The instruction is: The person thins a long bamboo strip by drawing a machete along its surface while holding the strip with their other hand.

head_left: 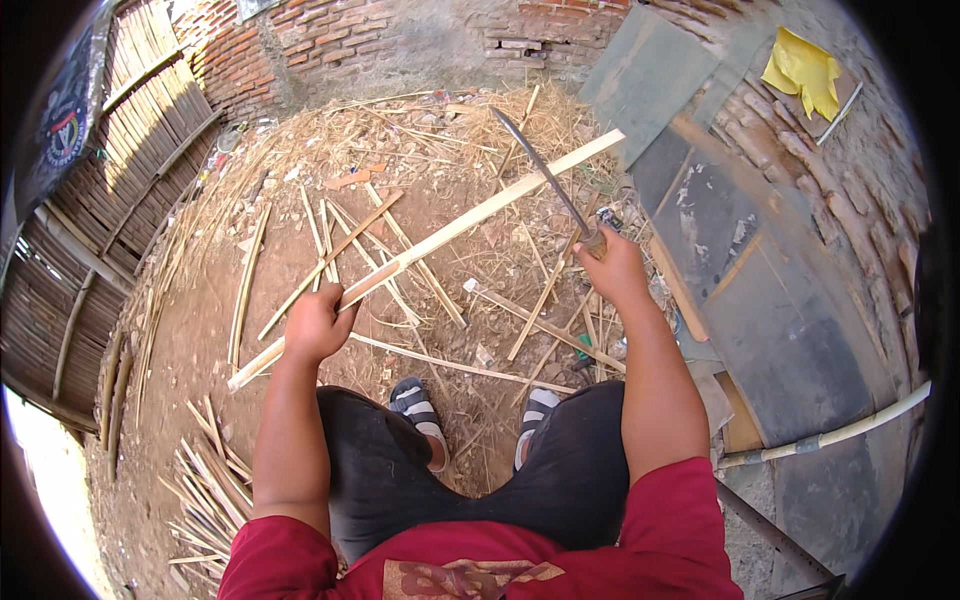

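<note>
My left hand [318, 322] is closed around a long pale bamboo strip [480, 217], gripping it toward its near left end. The strip slants up from lower left to upper right, raised above the ground. In my right hand [612, 265] is the handle of a machete [545, 172], its long dark blade pointing up and to the left. The blade crosses the strip near its far end; whether they touch I cannot tell. Both forearms reach in from the lower edge.
Loose bamboo strips [415, 255] lie scattered over the dirt ahead of my feet, with a pile of split pieces [205, 500] at lower left. A woven bamboo wall [130, 130] stands left. Dark boards [760, 290] lean along the right, beside a pale pole [830, 436]. Brick wall [330, 40] behind.
</note>
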